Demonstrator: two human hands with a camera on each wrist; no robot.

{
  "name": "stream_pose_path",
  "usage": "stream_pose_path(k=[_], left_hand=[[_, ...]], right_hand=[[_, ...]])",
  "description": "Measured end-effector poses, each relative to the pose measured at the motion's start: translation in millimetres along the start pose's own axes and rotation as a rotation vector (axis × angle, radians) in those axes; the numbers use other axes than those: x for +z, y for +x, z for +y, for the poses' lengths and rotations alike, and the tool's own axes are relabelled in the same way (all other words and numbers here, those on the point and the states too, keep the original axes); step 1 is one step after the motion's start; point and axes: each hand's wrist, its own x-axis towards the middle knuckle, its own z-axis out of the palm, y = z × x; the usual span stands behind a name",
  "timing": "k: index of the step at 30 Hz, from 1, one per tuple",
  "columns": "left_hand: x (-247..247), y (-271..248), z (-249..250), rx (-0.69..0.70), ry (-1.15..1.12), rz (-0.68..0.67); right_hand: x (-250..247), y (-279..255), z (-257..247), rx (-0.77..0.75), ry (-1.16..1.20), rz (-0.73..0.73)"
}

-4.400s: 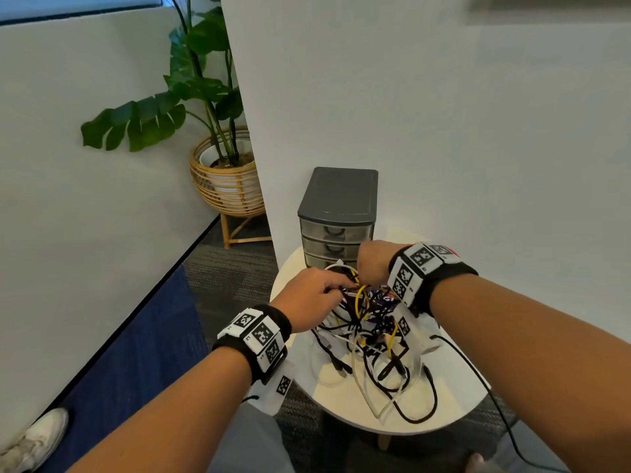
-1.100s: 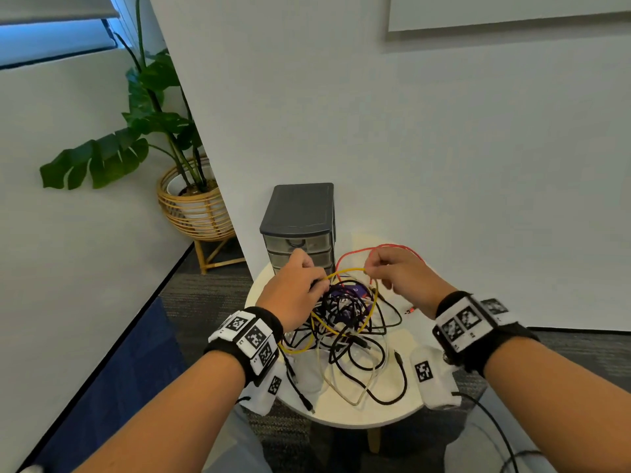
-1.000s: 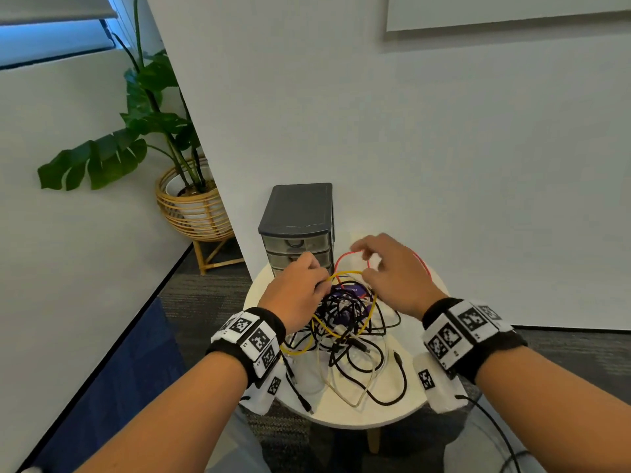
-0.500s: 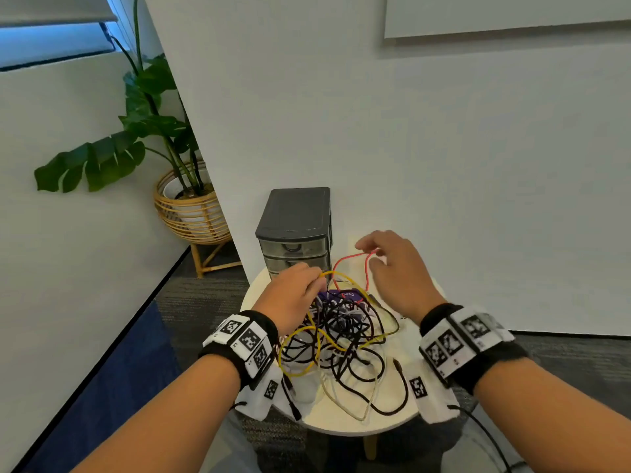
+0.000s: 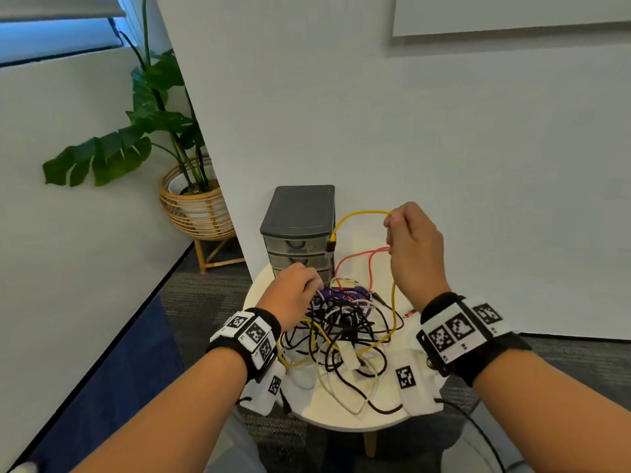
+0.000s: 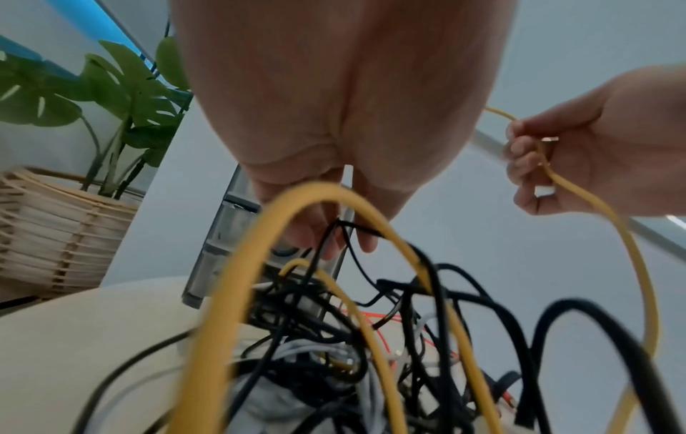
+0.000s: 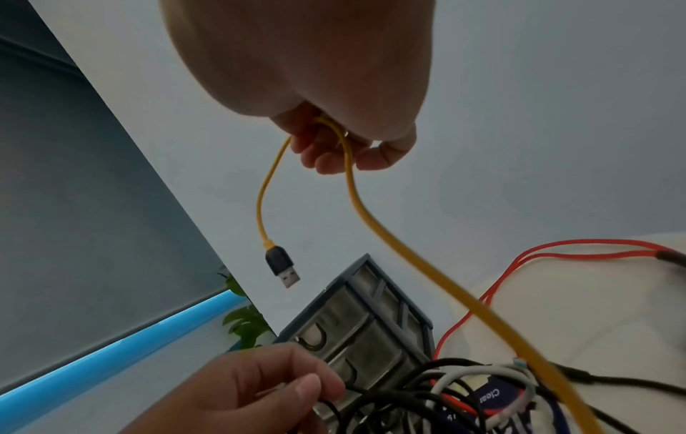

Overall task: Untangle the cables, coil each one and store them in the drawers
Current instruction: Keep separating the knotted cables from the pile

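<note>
Right hand [image 5: 411, 249] is pinching the flat yellow USB cable [image 5: 362, 214] aloft, ideally drawing slowly while the left hand [image 5: 293, 298], fingers curled round black cords [image 5: 345, 327], is anchoring the tangle.

Counted in view: one round tabletop [image 5: 317, 409]; one drawer unit [image 5: 300, 230] with three drawer fronts visible; one yellow cable [image 5: 362, 213]; one red cable [image 5: 355, 259]; one potted plant [image 5: 191, 199] at left of frame. Black and white cables lay tangled at centre; their number could not be determined. Two hands were present.
</note>
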Motion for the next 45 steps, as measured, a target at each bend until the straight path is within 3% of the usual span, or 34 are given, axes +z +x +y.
stream_pose_path(k=[4, 8, 11, 13, 16, 19, 22, 25, 28, 30, 34, 40, 42, 45], left_hand=[[-2, -3, 4, -0.015, 0.0, -0.009], [-9, -9, 9, -0.031, 0.017, -0.141], [-16, -14, 13, -0.036, 0.01, -0.2], [-21, -17, 14, -0.058, -0.003, -0.197], [-29, -21, 14, -0.125, -0.011, -0.195], [-32, -27, 14, -0.139, 0.113, -0.377], [-31, -32, 14, -0.081, 0.165, -0.405], [-35, -30, 14, -0.029, 0.173, -0.382], [-42, -29, 15, 0.002, 0.08, -0.329], [-45, -28, 18, 0.026, 0.034, -0.29], [-52, -29, 17, 0.027, -0.157, -0.223], [-63, -33, 13, 0.011, -0.646, -0.052], [-61, -33, 15, -0.065, -0.883, -0.074], [-58, -33, 16, -0.229, -1.126, -0.227]], right_hand=[[-7, 3, 0, 0.063, 0.147, -0.049], [-23, 8, -2, 0.163, 0.295, -0.041], [-36, 13, 2, 0.096, -0.078, -0.12], [-38, 11, 5, 0.105, -0.313, -0.29], [-30, -2, 14, 0.216, -0.446, -0.582], [-14, -14, 37, 0.224, -0.653, -0.763], [0, -21, 52, 0.199, -0.774, -0.792], [9, -26, 50, 0.048, -0.848, -0.737], [13, -31, 34, -0.176, -0.688, -0.628], [17, -34, 19, -0.253, -0.479, -0.68], [27, -43, 8, -0.229, -0.415, -0.89], [30, -47, 8, -0.116, -0.383, -0.846], [28, -45, -1, -0.117, -0.317, -0.85], [24, -37, -13, -0.106, -0.139, -0.869]])
